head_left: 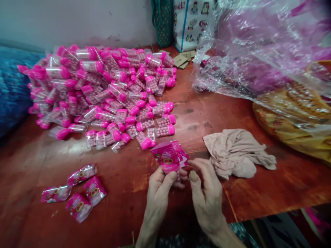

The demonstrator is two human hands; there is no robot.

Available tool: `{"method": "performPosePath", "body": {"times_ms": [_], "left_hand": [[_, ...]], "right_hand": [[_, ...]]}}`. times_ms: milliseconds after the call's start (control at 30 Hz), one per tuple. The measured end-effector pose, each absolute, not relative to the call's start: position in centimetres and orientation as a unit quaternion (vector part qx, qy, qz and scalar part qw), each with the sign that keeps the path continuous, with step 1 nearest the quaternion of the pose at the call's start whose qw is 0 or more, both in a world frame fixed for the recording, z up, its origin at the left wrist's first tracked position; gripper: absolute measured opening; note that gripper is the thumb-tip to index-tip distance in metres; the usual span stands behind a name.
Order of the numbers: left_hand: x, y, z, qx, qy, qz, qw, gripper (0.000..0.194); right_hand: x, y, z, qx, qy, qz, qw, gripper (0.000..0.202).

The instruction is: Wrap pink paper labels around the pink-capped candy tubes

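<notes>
Near the front of the table, my left hand (160, 187) grips a small clear container of pink candy balls with a pink printed wrapper (167, 156) over its upper part. More pink printed wrapping (183, 155) shows just behind it; whether it is a separate piece I cannot tell. My right hand (206, 193) is just to the right, its thumb and fingers apart, with nothing visible between them. Several wrapped candy containers (80, 175) lie at the left front. Behind my hands spreads a large heap of pink-capped candy bottles (116, 93).
A crumpled beige cloth (238, 151) lies right of my hands. Clear plastic sheeting (258, 51) covers the back right, over a yellow bag (289, 117). Cardboard pieces (182, 60) and a white printed bag (192, 26) are at the back. A blue bag (12, 89) borders the left.
</notes>
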State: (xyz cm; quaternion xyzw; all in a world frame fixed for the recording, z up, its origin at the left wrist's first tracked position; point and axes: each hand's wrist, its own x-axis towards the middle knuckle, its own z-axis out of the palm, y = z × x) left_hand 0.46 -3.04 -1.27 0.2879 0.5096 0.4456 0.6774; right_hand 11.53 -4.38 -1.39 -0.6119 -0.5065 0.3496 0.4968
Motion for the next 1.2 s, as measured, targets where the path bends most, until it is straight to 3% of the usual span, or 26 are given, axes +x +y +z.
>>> {"method": "performPosePath", "body": {"times_ms": [67,200,267,633,900,1200], "left_hand": [[0.0,-2.8,-0.9,0.333,0.515,0.402,0.680,0.012],[-0.3,-2.6,-0.5,0.394,0.495,0.341,0.695,0.013],[-0.3,-2.7,-0.6,0.392,0.485,0.333,0.707,0.014],[0.3,-3.6,-1.8,0.279,0.477,0.386,0.738,0.010],[-0.4,-2.8,-0.7,0.345,0.497,0.334,0.723,0.017],[-0.3,-3.7,-0.9,0.295,0.483,0.360,0.742,0.018]], "right_hand": [[12.1,-3.8,-1.2,-0.590,-0.509,0.372,0.504,0.024],[12.4,-2.9,-1.3,-0.531,-0.479,0.502,0.487,0.010],[12.2,-3.0,-1.6,-0.535,-0.454,0.521,0.486,0.013],[9.9,-4.3,-2.0,-0.590,-0.372,0.508,0.505,0.017],[11.5,-3.2,-2.0,-0.544,-0.350,0.581,0.494,0.020],[10.9,-4.1,-1.1,-0.574,-0.373,0.548,0.481,0.014]]}}
